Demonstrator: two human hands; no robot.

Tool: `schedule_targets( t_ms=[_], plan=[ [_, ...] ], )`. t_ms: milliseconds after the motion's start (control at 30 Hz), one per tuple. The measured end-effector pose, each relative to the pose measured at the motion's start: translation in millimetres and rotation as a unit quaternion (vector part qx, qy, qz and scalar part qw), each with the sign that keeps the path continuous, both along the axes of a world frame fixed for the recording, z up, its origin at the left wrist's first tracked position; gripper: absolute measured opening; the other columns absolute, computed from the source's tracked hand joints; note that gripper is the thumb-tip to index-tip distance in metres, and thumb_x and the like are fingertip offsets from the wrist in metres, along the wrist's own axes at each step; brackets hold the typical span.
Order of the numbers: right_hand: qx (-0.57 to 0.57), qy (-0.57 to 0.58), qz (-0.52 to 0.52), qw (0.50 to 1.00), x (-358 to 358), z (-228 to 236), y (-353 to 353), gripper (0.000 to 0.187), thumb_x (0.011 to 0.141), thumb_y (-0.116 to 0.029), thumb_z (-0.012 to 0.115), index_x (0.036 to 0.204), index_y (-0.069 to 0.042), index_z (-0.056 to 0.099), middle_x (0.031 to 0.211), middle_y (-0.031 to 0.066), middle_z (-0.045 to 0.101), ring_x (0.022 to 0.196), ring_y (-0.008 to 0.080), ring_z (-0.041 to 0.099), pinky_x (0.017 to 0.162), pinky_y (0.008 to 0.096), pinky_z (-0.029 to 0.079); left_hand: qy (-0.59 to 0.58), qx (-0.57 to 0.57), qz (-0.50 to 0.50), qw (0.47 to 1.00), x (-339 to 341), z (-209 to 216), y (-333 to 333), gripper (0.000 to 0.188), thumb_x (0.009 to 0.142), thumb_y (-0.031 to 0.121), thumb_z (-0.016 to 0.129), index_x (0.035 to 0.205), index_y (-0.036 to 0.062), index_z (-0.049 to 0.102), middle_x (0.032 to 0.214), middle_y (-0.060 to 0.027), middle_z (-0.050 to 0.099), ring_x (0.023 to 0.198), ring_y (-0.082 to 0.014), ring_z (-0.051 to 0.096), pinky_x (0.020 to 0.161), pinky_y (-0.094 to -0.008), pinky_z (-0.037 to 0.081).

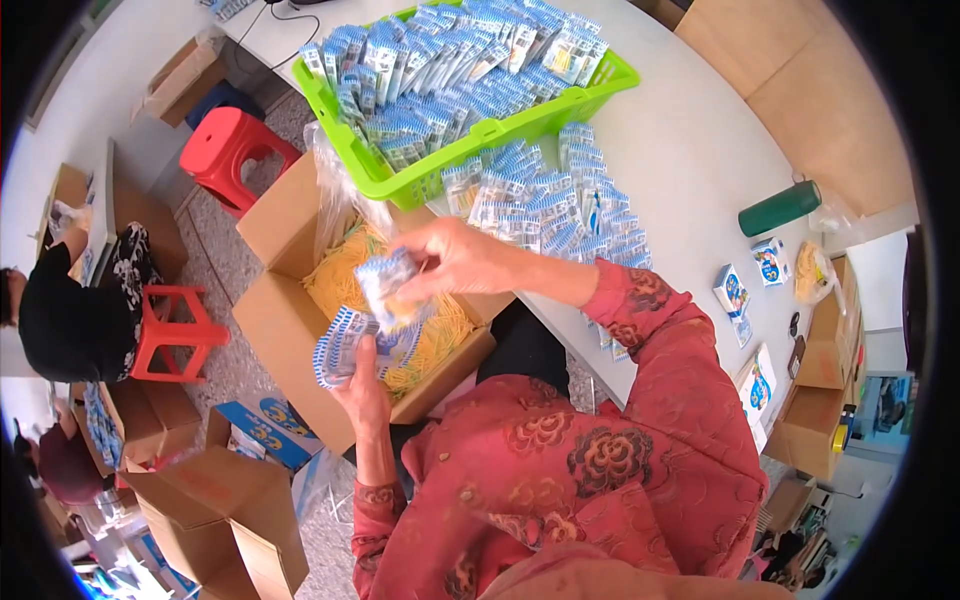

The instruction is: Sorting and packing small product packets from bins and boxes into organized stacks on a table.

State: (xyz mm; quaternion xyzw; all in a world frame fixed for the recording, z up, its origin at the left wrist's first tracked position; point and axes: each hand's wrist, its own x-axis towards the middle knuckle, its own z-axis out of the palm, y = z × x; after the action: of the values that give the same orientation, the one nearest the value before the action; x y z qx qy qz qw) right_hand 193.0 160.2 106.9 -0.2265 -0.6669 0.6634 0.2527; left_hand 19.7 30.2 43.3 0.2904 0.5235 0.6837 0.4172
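Observation:
My left hand (366, 392) grips a small fan of blue-and-white packets (343, 345), its thumb pressed across them. Just above it, my right hand (447, 262) pinches a single clear packet (384, 284) with blue-and-white print, slightly blurred. Both hands are over an open cardboard box (268, 325). A heap of thin yellow and green strands (345, 272) fills this box; their exact kind is too small to tell. To the right of the box, many similar packets (560, 215) lie in overlapping rows on the white table (690, 150).
A bright green basket (490, 130) packed with packets stands on the table's far side. At right are a green bottle (780, 208) and small printed boxes (732, 290). Red stools (225, 150), an open carton (215, 510) and a seated person in black (80, 310) are at left.

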Motion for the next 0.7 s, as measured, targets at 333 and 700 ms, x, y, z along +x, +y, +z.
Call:
schedule_targets(
  t_ms=[333, 700],
  plan=[
    [0.319, -0.155, -0.468, 0.810, 154, 49, 184, 0.033, 0.073, -0.019, 0.071, 0.100, -0.002, 0.063, 0.082, 0.0059, 0.066, 0.068, 0.0104, 0.060, 0.060, 0.0243, 0.049, -0.006, -0.015, -0.011, 1.000, -5, -3, 0, 0.021, 0.082, 0.003, 0.062, 0.103, 0.0023, 0.059, 0.094, -0.0041, 0.063, 0.081, -0.0123, 0.059, 0.075, -0.0277, 0.047],
    [0.346, -0.420, -0.536, 0.646, 226, -26, 289, 0.040, 0.064, -0.026, 0.069, 0.100, -0.008, 0.063, 0.096, 0.0144, 0.064, 0.090, 0.0316, 0.061, 0.078, 0.0387, 0.048, -0.017, -0.049, -0.032, 0.998, 7, 2, 3, 0.020, 0.081, 0.002, 0.063, 0.100, 0.0051, 0.059, 0.091, -0.0020, 0.063, 0.080, -0.0105, 0.058, 0.073, -0.0258, 0.046]
  ],
)
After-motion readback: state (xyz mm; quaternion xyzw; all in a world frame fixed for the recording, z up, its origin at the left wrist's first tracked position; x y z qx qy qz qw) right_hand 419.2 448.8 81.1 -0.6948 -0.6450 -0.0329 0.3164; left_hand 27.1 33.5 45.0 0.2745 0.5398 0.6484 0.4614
